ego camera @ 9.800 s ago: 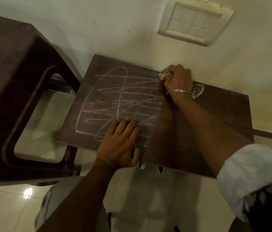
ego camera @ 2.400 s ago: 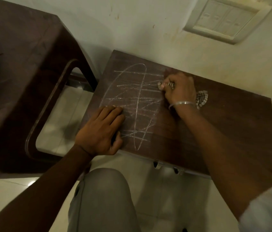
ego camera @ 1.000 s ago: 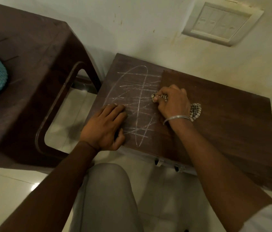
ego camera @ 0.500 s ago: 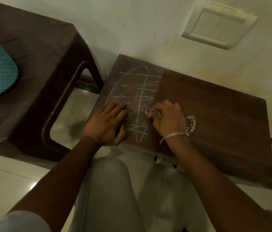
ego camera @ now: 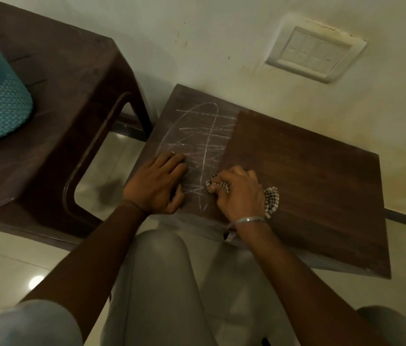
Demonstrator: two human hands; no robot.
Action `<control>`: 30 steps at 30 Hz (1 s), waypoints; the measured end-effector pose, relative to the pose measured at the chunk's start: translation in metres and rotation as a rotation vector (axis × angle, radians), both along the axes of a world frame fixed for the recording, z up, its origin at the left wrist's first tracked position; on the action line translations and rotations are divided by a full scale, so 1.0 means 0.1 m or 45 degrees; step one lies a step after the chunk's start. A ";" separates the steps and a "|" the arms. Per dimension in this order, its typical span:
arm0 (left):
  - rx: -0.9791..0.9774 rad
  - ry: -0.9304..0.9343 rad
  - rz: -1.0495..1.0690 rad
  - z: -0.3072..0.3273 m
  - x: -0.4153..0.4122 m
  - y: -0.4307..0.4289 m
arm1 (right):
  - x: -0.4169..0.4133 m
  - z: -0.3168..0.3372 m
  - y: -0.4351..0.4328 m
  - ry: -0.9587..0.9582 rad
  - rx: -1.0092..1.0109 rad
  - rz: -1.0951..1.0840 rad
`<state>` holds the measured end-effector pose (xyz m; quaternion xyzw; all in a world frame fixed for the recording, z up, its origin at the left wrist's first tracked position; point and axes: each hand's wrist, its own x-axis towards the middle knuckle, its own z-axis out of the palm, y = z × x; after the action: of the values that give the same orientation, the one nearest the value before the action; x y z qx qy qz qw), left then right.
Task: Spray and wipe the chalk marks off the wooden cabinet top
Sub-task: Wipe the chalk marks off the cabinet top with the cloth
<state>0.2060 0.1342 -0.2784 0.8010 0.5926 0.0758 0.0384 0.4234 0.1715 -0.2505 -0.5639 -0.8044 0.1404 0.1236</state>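
The right hand (ego camera: 238,193) has its fingers curled tight round a bunched checked cloth (ego camera: 270,202). It presses the cloth onto the wooden cabinet top (ego camera: 321,191) near the front edge, just where clean dark wood meets the chalk marks (ego camera: 204,136). The left hand (ego camera: 157,183) lies flat on the chalked left part and holds nothing, probably to steady the cabinet against the rubbing. The left-side scribbles are not yet wiped, and I see no spray bottle.

Right hand (ego camera: 239,193) grips checked cloth (ego camera: 271,200) on cabinet top (ego camera: 309,176); left hand (ego camera: 157,183) flat on chalk marks (ego camera: 202,131).
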 end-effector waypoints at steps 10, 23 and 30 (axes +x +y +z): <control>0.017 -0.024 0.005 0.03 0.00 -0.02 | 0.07 -0.06 -0.57 0.032 -0.001 0.248; 0.001 -0.027 -0.008 0.04 -0.02 -0.02 | -0.15 -0.03 -0.37 -0.021 0.005 0.176; -0.031 -0.019 0.001 0.07 -0.01 -0.01 | -0.31 0.00 0.20 0.006 0.011 0.002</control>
<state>0.2052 0.1329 -0.2715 0.7997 0.5934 0.0744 0.0526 0.3924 0.1913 -0.2506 -0.5622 -0.8052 0.1384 0.1278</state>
